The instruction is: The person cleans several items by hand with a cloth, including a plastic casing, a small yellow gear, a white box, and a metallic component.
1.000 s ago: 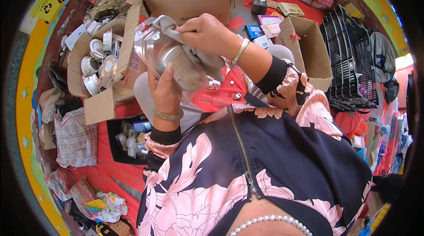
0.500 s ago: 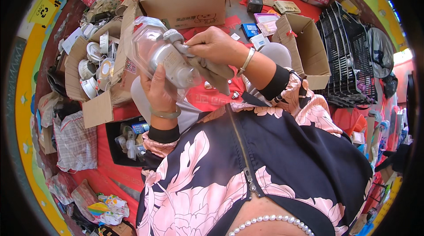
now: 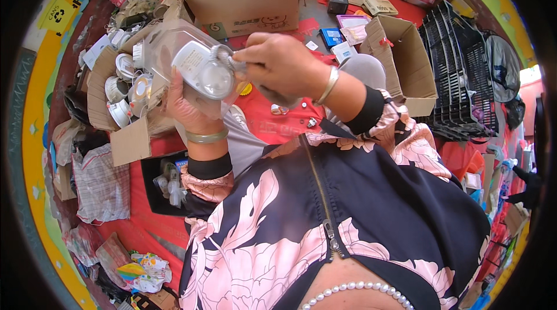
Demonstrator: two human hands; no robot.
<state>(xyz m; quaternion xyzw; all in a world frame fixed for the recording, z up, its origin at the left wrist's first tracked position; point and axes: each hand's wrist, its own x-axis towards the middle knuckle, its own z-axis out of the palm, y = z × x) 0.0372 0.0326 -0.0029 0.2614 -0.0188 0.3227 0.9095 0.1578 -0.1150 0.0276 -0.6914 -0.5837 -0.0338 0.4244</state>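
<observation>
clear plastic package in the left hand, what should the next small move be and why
Probably slide the grey cloth leftward over the clear plastic package with the right hand: the cloth sits near the package's right end, the left hand supports the package, and the part over the white item inside looks uncovered.

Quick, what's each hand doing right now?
Left hand: closed on the clear plastic package, holding it.
Right hand: closed, holding the grey cloth against the package.

A grey cloth [image 3: 221,53] touches the tilted clear plastic package [image 3: 167,43] around a white object [image 3: 193,62]
</observation>
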